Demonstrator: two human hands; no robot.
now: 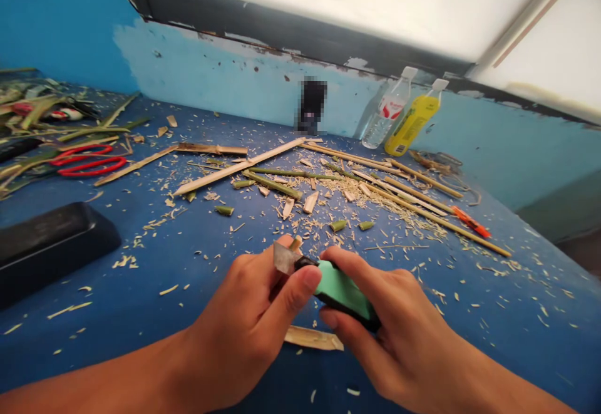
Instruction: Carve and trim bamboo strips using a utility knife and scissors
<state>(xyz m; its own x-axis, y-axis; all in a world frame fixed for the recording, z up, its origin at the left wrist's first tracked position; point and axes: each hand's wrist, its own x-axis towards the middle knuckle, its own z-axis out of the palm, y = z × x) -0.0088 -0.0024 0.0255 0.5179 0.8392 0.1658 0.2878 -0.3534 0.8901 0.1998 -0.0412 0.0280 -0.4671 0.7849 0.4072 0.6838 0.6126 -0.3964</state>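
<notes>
Green-handled knife (pixel 345 292), gripped by the right hand (pixel 399 314); bamboo piece (pixel 296 243), pinched in the left hand (pixel 244 314); ahead of both lie shavings (pixel 340 188), pale sticks (pixel 239 166) stripped, green stalks (pixel 272 184) unpeeled.

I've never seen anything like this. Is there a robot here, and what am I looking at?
There is no robot: these are a person's two bare hands. The one picture comes from a camera worn on the head, looking forward and down.

The right hand holds a green-handled knife. The left hand grips a bamboo piece, mostly hidden behind the blade, with its thumb against the knife.

On the blue table lie sticks, shavings and an orange cutter. Red-handled scissors and a dark block are at the left. By the wall stand a clear bottle and a yellow bottle.
</notes>
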